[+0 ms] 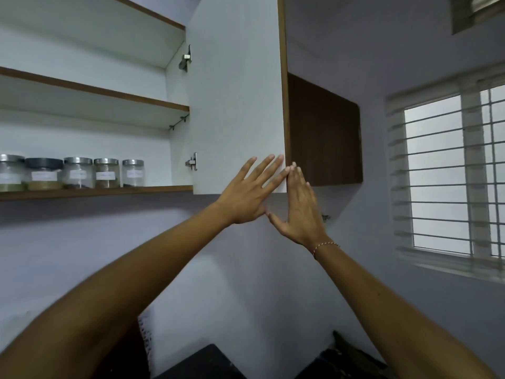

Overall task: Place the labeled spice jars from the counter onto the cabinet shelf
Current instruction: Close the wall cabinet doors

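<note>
To my right I see a window (448, 173) with horizontal blinds and a barred grille, pale daylight behind it. Up in the top right corner there is a small vent opening (476, 12) in the wall (382, 50), which is painted a soft lavender-grey. A closed brown cabinet (325, 132) hangs between me and the window. Low down I make out dark shapes and a white lacy cloth edge (144, 337), too blurred to identify.
</note>
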{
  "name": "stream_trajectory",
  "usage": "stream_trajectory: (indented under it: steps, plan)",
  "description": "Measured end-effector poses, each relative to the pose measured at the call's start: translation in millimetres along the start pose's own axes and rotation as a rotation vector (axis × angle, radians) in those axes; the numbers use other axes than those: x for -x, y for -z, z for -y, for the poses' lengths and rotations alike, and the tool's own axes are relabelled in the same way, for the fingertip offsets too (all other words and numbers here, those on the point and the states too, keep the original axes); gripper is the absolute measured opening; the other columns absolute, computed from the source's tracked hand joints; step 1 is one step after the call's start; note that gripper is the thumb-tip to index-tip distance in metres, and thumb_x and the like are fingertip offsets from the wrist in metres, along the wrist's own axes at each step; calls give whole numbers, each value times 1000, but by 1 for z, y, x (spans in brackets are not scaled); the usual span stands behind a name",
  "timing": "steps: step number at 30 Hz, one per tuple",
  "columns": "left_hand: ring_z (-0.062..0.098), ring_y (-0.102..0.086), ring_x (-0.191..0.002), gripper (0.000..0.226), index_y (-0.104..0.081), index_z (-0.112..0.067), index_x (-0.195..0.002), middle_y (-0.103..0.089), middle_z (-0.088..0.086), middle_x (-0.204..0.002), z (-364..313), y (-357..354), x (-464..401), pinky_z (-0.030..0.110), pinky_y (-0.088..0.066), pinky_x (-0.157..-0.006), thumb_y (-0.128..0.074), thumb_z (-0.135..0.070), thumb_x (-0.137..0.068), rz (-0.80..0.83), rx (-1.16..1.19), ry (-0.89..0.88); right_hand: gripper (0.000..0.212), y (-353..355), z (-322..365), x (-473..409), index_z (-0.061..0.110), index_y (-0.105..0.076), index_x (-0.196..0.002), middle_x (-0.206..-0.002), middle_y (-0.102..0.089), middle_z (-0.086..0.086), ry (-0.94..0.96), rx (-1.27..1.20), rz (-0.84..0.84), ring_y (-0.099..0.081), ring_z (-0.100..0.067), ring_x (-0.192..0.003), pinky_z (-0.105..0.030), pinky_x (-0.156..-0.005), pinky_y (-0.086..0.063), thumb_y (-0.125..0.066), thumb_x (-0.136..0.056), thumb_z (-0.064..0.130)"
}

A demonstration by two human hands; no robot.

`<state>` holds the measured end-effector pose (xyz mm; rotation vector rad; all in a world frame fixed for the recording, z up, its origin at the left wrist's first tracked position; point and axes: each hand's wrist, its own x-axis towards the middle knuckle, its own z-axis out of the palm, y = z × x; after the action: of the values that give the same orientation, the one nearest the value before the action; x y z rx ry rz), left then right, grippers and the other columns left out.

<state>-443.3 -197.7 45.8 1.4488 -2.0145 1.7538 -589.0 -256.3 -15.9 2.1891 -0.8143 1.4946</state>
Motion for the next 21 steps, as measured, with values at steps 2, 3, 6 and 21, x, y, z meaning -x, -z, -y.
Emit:
stream_trajectory:
  steps: [2, 3, 6, 21]
  plan:
    - [24, 16, -141, 87, 14, -17, -143, 14, 10, -154, 9, 5, 17, 44, 4, -116, -47, -45, -88, -46, -20, -6, 97, 0, 18, 1, 9, 8, -143, -155, 7, -7, 37, -38, -37, 5, -22, -145, -45, -119, -11, -54, -82, 53]
    - [25, 11, -142, 86, 10, -16, -144, 6, 12, -156, 15, 7, 26, 44, 0, -116, -49, -41, -87, -65, -39, -8, 97, 0, 28, 1, 8, 6, -143, -154, 7, -7, 56, -66, -58, 3, -24, -144, -47, -118, -13, -55, -81, 53]
    - [28, -4, -143, 87, -3, -12, -146, -12, 16, -156, 32, 14, 54, 45, -11, -115, -57, -34, -81, -118, -111, 2, 103, -5, 59, 0, -1, 0, -144, -154, 0, -15, 103, -127, -97, -2, -30, -144, -52, -117, -18, -58, -80, 53]
    - [31, -28, -140, 95, -15, -5, -145, -33, 21, -148, 132, 42, 214, 51, -21, -113, -65, -42, -72, -14, -363, 164, 110, -56, 229, -20, 13, 21, -144, -157, 3, -12, 297, -308, -37, 3, -24, -146, -49, -119, -13, -55, -80, 60]
